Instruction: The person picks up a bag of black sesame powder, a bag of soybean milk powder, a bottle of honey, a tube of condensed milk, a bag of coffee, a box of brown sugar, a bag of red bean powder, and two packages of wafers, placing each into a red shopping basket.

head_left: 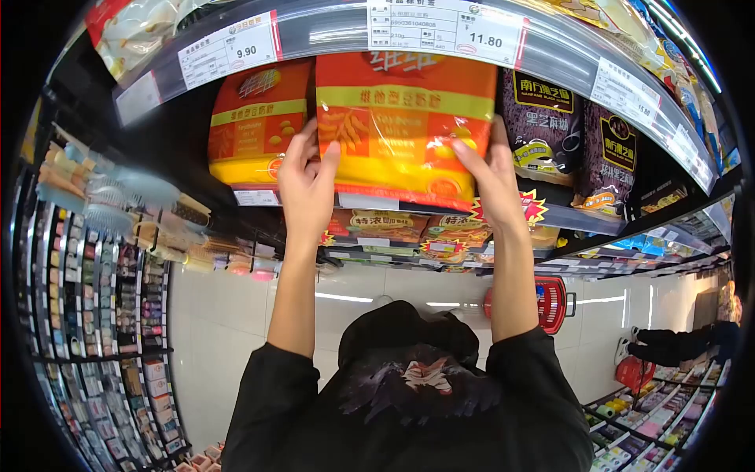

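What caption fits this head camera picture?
Left hand and right hand grip an orange snack bag at a shop shelf.

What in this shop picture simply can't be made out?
1. Head view: the top of the orange bag is hidden behind the shelf rail.
2. Head view: the left hand and right hand cover its lower corners.
3. Head view: the second bag sits partly behind the first.
4. Head view: goods on the left racks are too small and blurred to name.
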Demonstrator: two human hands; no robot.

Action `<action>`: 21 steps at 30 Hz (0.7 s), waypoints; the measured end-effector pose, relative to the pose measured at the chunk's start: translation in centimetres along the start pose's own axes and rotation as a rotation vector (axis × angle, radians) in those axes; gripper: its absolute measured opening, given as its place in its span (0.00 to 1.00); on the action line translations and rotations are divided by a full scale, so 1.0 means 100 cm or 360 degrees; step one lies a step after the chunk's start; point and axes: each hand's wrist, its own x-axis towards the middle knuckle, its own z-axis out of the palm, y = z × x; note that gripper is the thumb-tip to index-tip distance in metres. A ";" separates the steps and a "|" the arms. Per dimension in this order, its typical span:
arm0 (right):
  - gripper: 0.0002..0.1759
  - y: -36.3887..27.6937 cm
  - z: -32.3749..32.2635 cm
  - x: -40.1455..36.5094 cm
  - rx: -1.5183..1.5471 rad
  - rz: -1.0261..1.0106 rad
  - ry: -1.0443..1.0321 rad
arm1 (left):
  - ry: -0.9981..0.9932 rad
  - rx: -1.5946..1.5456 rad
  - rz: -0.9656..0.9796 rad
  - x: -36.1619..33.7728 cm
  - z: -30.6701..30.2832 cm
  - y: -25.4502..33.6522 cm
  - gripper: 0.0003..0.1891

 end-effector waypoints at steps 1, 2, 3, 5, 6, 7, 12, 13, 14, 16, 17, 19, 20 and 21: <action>0.27 -0.001 -0.001 -0.009 -0.0014 0.0002 0.0019 | -0.0045 -0.0143 -0.0001 -0.007 -0.001 0.008 0.21; 0.30 -0.001 0.000 -0.020 0.0307 0.0235 0.0108 | -0.0061 -0.0157 -0.0011 -0.013 0.002 0.015 0.21; 0.33 -0.001 -0.001 -0.030 0.0635 0.0475 0.0201 | -0.0079 -0.0098 0.0046 -0.022 0.005 0.020 0.21; 0.37 -0.005 -0.008 -0.042 0.0697 0.0587 0.0208 | -0.0102 -0.0034 0.0091 -0.037 -0.002 0.025 0.20; 0.37 -0.008 -0.009 -0.050 0.0758 0.0628 0.0241 | -0.0155 -0.0112 0.0050 -0.042 -0.009 0.026 0.20; 0.37 -0.012 -0.010 -0.058 0.0817 0.0668 0.0276 | -0.0209 -0.0192 0.0009 -0.047 -0.016 0.027 0.20; 0.39 -0.018 -0.025 -0.093 0.0989 0.0559 0.0210 | -0.0403 -0.0744 -0.0419 -0.067 -0.015 0.011 0.42; 0.39 -0.019 -0.029 -0.098 0.0980 0.0567 0.0230 | -0.0528 -0.0910 -0.0570 -0.075 -0.014 0.010 0.45; 0.39 -0.021 -0.035 -0.103 0.0976 0.0610 0.0179 | -0.0606 -0.0999 -0.0569 -0.082 -0.010 0.011 0.44; 0.38 -0.024 -0.041 -0.114 0.0927 0.0670 0.0161 | -0.0690 -0.1099 -0.0576 -0.098 -0.003 0.014 0.43; 0.38 -0.024 -0.044 -0.119 0.0921 0.0675 0.0174 | -0.0684 -0.1078 -0.0673 -0.107 0.001 0.016 0.38; 0.38 -0.024 -0.053 -0.127 0.0893 0.0703 0.0066 | -0.0676 -0.1061 -0.0766 -0.117 0.012 0.018 0.34; 0.39 -0.024 -0.058 -0.132 0.0901 0.0723 0.0069 | -0.0597 -0.1096 -0.0920 -0.120 0.018 0.020 0.30; 0.39 -0.025 -0.064 -0.136 0.0903 0.0722 0.0064 | -0.0517 -0.1127 -0.1072 -0.123 0.024 0.022 0.27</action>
